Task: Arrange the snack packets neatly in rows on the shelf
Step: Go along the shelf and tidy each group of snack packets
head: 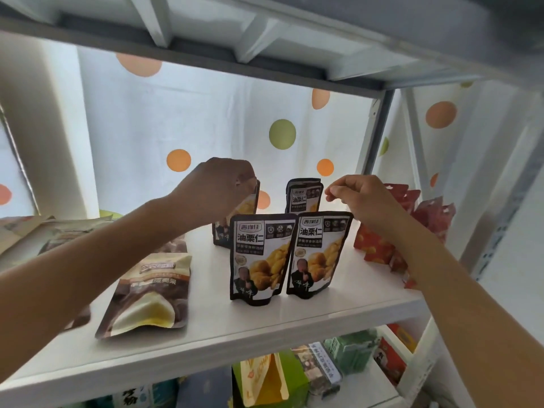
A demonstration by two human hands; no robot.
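Four glossy black pouches [259, 257] are standing mid-frame on the smooth white shelf [206, 328]; left hand [217, 187] is pinching the rear-left one; right hand [357, 198] is hovering, fingers curled, holding nothing.

bare shelf [347, 307] lies open along the front edge, at 6 o'clock of the four standing black packets [259, 257]. a brown pouch [147, 293] lies flat at their 9 o'clock, red packets [379, 245] crowd their 3 o'clock, and the upper shelf [206, 51] caps the space overhead.
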